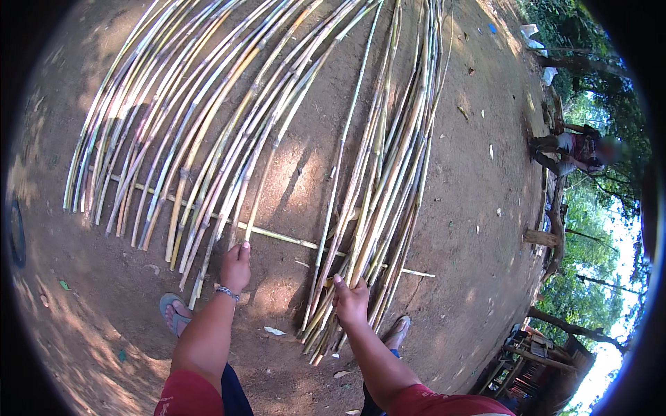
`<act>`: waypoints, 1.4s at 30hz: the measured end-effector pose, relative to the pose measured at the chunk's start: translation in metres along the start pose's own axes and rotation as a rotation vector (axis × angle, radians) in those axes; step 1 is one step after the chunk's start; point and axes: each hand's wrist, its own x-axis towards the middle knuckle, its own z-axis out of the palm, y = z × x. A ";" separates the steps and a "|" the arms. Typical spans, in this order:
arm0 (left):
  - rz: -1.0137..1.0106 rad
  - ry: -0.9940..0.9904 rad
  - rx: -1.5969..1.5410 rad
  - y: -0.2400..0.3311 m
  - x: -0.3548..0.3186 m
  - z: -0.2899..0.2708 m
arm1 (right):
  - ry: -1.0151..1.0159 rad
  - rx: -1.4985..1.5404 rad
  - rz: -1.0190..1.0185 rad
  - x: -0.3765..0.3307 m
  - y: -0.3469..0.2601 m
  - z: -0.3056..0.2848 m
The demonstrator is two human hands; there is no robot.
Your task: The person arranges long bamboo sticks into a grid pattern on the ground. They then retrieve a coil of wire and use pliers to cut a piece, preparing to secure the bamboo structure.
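Long thin bamboo poles lie in two groups on bare soil. On the left, several poles (208, 114) are spread side by side. The poles on the right (378, 208) lie closer together, overlapping in a loose bundle. A thin greenish crosspiece (277, 236) runs under both groups near their lower ends. My left hand (236, 269), with a bracelet at the wrist, is closed on the near end of a pole at the left group's inner edge. My right hand (351, 302) is closed on a pole in the right bundle, thumb up; its other fingers are partly hidden.
My sandalled left foot (176, 315) and right foot (397, 333) stand near the poles' lower ends. Another person (572, 149) sits at the far right near logs (555, 229). A wooden shelter (541, 367) stands lower right. Dry leaves (275, 331) dot the soil.
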 end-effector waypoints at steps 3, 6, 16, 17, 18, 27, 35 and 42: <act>0.069 0.013 -0.009 -0.005 -0.030 -0.005 | 0.082 -0.001 0.139 0.000 0.032 0.018; -0.009 0.000 -0.135 -0.014 -0.036 -0.016 | -0.010 0.109 0.114 -0.010 -0.008 0.037; 0.031 -0.006 -0.008 0.003 0.002 0.000 | -0.116 0.006 0.144 0.062 0.061 0.124; 0.061 0.007 0.075 0.022 0.002 0.009 | -0.133 -0.012 0.105 0.077 0.071 0.132; 0.092 0.017 0.163 0.039 0.002 0.015 | -0.148 -0.025 0.068 0.093 0.087 0.135; 0.251 0.220 0.477 0.056 -0.001 0.012 | -0.545 -0.815 -0.037 0.070 0.044 0.115; 0.468 -0.058 0.391 0.052 -0.065 0.115 | -0.220 -0.823 -0.504 0.059 0.115 -0.037; -0.002 -0.018 0.378 0.003 -0.071 0.214 | -0.131 -0.868 -0.177 0.090 0.117 -0.075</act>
